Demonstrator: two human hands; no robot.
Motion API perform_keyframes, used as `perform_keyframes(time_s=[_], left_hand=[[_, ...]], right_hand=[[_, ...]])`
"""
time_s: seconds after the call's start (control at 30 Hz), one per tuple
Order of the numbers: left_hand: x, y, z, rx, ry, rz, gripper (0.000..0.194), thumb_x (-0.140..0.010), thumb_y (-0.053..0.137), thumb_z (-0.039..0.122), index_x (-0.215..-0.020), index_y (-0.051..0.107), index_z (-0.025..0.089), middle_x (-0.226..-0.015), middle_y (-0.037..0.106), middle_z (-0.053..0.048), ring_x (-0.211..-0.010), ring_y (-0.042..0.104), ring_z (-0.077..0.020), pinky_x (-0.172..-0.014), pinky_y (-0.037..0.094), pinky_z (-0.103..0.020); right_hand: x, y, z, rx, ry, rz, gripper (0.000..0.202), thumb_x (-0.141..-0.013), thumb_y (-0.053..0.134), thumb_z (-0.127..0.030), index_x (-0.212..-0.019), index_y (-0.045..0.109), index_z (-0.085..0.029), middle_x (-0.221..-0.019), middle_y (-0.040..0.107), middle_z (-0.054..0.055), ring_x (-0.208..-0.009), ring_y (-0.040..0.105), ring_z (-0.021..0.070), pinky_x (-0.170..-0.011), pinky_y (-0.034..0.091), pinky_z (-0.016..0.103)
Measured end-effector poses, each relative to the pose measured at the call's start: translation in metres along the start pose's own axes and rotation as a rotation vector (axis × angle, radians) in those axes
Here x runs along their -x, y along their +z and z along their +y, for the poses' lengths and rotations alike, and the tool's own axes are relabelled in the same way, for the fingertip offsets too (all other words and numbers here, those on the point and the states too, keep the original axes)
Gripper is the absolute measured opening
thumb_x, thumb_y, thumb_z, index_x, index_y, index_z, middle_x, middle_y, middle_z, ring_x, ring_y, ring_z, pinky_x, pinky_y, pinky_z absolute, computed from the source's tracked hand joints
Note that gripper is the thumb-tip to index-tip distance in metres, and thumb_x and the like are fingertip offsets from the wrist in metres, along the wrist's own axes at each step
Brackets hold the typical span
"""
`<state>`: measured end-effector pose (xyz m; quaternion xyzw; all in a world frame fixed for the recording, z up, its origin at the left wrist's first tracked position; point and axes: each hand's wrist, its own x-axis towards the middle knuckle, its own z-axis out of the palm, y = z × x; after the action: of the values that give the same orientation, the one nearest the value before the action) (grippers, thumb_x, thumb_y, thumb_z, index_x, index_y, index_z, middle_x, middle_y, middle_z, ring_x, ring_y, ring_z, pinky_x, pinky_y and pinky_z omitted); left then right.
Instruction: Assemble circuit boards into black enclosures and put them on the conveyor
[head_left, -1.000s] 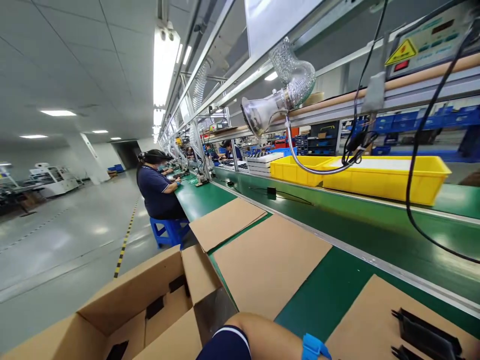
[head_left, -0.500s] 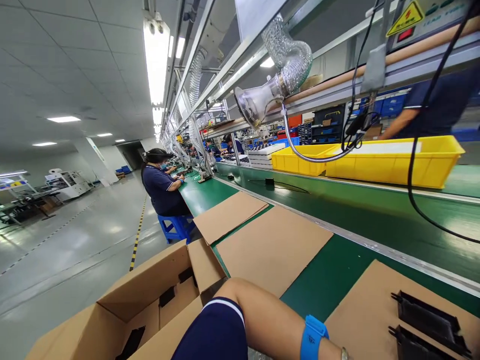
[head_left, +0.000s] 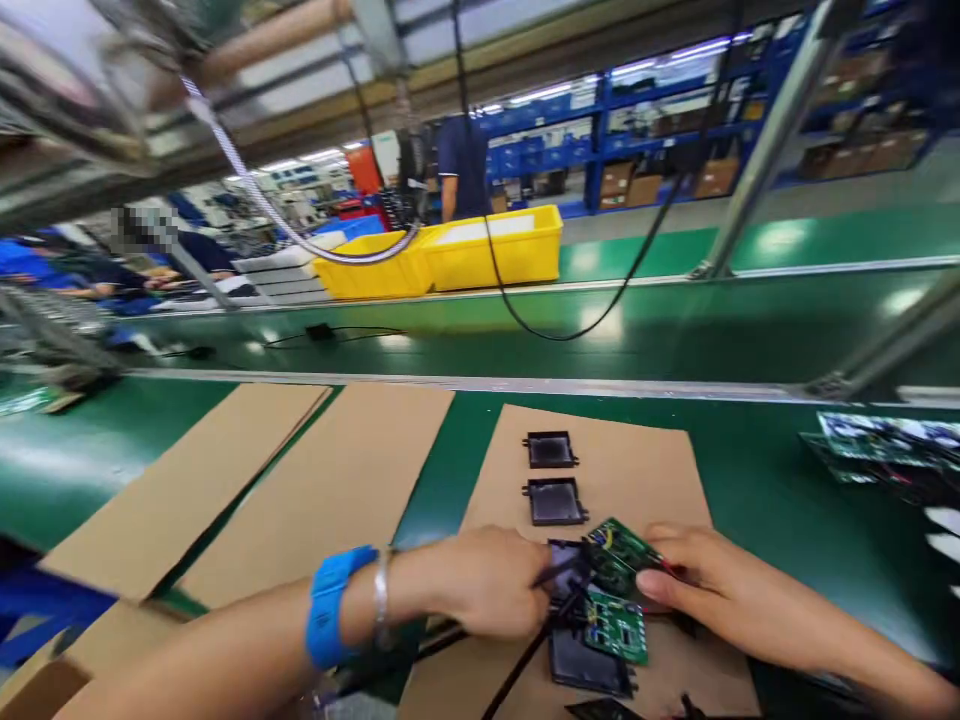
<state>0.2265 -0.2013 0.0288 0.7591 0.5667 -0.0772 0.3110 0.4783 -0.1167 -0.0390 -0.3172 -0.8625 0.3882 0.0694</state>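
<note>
My left hand [head_left: 501, 580], with a blue wristband [head_left: 330, 605] and a bracelet, is closed on black cables [head_left: 517, 668] over the cardboard sheet. My right hand [head_left: 694, 565] pinches the edge of a green circuit board [head_left: 619, 552], tilted beside my left fingers. A second green circuit board [head_left: 616, 626] lies just below it, over a black plastic case [head_left: 589, 662]. Further up the sheet, two shallow black plastic cases [head_left: 550, 450] lie in a column. Another case, under my left fingers, is partly hidden.
Two more cardboard sheets [head_left: 322, 490] lie to the left on the green bench. Several stacked circuit boards [head_left: 889, 445] with wires lie at the right. Yellow bins [head_left: 495, 250] stand beyond the bench rail. A black cable loop [head_left: 555, 335] hangs in front.
The view has swung right and down from the aisle and open carton to the bench. Both my hands, the cables and the circuit boards have come into view.
</note>
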Motion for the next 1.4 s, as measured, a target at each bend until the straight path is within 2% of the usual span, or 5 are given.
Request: perform_keyframes(time_s=[0.3, 0.43, 0.73, 1.1, 1.4], left_hand=[[-0.014, 0.005, -0.012, 0.372, 0.067, 0.29, 0.06, -0.077, 0.048, 0.009, -0.135, 0.043, 0.022, -0.131, 0.058, -0.01, -0.106, 0.063, -0.0239, -0.086, 0.052, -0.036], [-0.037, 0.008, -0.011, 0.721, 0.05, 0.216, 0.054, -0.076, 0.052, 0.012, -0.129, 0.048, 0.019, -0.107, 0.067, -0.005, -0.065, 0.062, -0.0133, -0.059, 0.049, -0.026], [-0.057, 0.005, -0.023, 0.33, -0.106, 0.588, 0.019, -0.089, 0.048, 0.031, -0.091, 0.062, 0.018, -0.067, 0.059, 0.001, -0.058, 0.05, -0.0145, -0.054, 0.031, -0.025], [-0.052, 0.019, -0.064, 0.171, -0.052, 0.468, 0.043, -0.074, 0.072, 0.035, -0.111, 0.056, 0.022, -0.101, 0.061, -0.003, -0.088, 0.061, -0.023, -0.07, 0.046, -0.032], [-0.06, 0.027, -0.075, 0.13, -0.01, 0.408, 0.044, -0.079, 0.071, 0.032, -0.119, 0.054, 0.023, -0.112, 0.057, -0.005, -0.093, 0.063, -0.0234, -0.074, 0.052, -0.034]], right_hand=[[-0.016, -0.017, -0.035, -0.034, 0.061, 0.185, 0.02, -0.098, 0.037, -0.029, -0.084, 0.047, -0.023, -0.069, 0.056, -0.002, -0.064, 0.054, 0.0158, -0.061, 0.039, 0.027], [-0.034, -0.02, -0.042, -0.05, -0.031, 0.164, 0.017, -0.097, 0.036, -0.022, -0.085, 0.047, -0.022, -0.075, 0.057, -0.001, -0.068, 0.055, 0.0148, -0.062, 0.04, 0.026], [-0.074, 0.003, -0.062, 0.428, -0.048, 0.342, 0.024, -0.084, 0.042, -0.003, -0.103, 0.051, -0.016, -0.084, 0.06, 0.008, -0.079, 0.055, 0.0218, -0.069, 0.042, 0.032], [-0.114, -0.004, -0.014, 0.385, -0.363, -0.118, 0.013, -0.091, 0.056, -0.015, -0.095, 0.067, -0.022, -0.089, 0.059, 0.003, -0.078, 0.055, 0.0166, -0.064, 0.036, 0.027], [-0.125, -0.013, -0.012, 0.377, -0.4, -0.207, 0.037, -0.082, 0.055, -0.006, -0.106, 0.069, -0.029, -0.082, 0.06, -0.001, -0.073, 0.055, 0.0154, -0.061, 0.035, 0.027]])
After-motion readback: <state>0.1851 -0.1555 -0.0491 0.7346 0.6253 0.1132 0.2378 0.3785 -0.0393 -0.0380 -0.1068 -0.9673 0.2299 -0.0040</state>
